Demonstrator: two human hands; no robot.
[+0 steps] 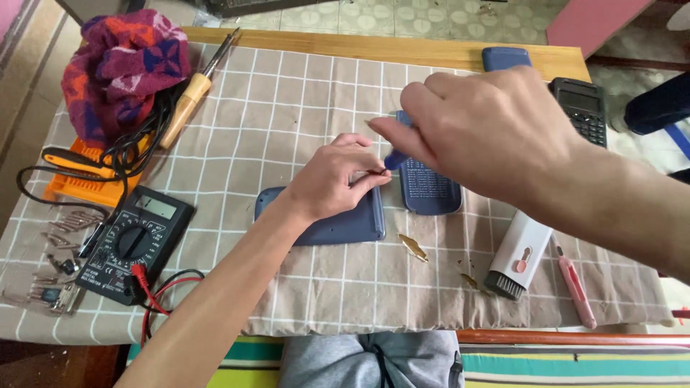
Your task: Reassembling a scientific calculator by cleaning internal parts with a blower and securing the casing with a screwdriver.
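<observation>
- On the checked cloth [287,93], far left: meter [133,241] with red and black leads, loose bits [68,223] beside it. A stray elbow could sweep the bits off the edge.
- Left hand [334,179] rests on the blue case [345,223], thumb and forefinger pinching something tiny and dark; too small to identify. A slip would likely lose it in the cloth's folds.
- Right hand [489,133] pinches a blue tool [394,159], tip meeting the left fingertips; a jab at skin is possible.
- Cover [429,188], blue, oblong, lies just right of the case, with a pale block of fine print on its inner face.
- Right: gold scraps [414,247], white brush [519,255], pink knife [576,284] near the edge.
</observation>
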